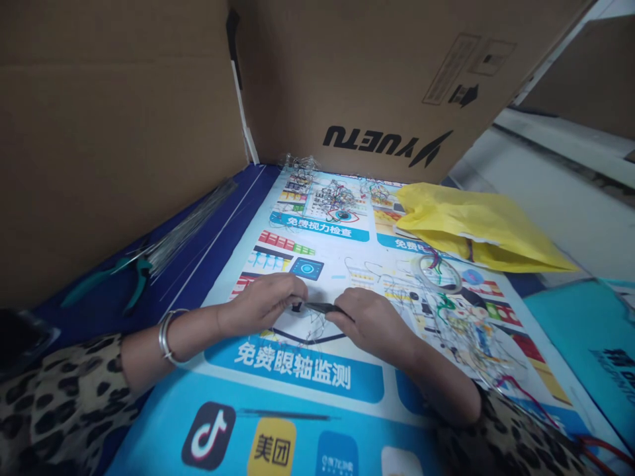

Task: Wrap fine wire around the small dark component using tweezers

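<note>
My left hand (270, 301) is closed in a pinch over the printed sheet (327, 258); whatever lies between its fingertips is too small to make out. My right hand (372, 320) is wrapped round a slim, dark, pointed tool (322, 307), perhaps tweezers or thin pliers. Its tip reaches to the left fingertips, and the rest is hidden in the palm. Below the tool, a few thin wires (317, 325) show against the sheet. A silver bangle (166, 337) circles the left wrist.
Tangled wire pieces (337, 195) lie at the back, more on the right beside a clear tape ring (439, 274). A yellow bag (476, 225) stands back right. Teal-handled pliers (141, 284) and a bundle of straight wires (193, 225) lie left. Cardboard walls (337, 73) close the back.
</note>
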Demonstrator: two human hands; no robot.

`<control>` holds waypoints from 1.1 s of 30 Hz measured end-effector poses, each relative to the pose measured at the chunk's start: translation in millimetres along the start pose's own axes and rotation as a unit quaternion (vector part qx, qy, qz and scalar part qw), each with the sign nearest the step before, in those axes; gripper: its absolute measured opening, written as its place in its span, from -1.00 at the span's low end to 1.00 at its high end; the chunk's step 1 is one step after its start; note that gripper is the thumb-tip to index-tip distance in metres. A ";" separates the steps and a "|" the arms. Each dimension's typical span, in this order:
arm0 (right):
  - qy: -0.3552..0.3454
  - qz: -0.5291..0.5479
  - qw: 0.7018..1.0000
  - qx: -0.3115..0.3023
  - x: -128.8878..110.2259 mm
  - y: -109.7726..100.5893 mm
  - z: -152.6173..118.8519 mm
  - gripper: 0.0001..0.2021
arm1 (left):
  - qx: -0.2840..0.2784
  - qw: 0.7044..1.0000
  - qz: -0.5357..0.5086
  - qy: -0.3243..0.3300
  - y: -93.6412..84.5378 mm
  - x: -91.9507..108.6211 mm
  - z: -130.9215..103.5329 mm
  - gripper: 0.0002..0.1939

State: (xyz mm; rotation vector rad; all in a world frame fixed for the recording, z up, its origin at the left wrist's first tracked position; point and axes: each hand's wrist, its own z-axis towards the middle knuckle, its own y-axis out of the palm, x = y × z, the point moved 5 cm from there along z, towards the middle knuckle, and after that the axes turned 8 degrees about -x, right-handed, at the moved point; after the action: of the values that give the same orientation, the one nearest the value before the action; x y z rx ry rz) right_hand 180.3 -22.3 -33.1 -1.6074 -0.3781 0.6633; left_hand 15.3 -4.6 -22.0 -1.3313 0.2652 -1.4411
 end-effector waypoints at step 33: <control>0.031 -0.092 0.989 0.108 -13.3 -6.1 -29.1 -0.75 | -0.035 0.989 0.047 -0.138 10.4 -16.5 6.3 -0.84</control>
State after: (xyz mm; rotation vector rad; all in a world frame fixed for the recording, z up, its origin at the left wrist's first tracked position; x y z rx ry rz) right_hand 188.7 -52.2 -23.4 -1.3660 -0.3896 0.4941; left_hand 22.2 7.7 -36.9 -1.5361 0.1950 -1.1620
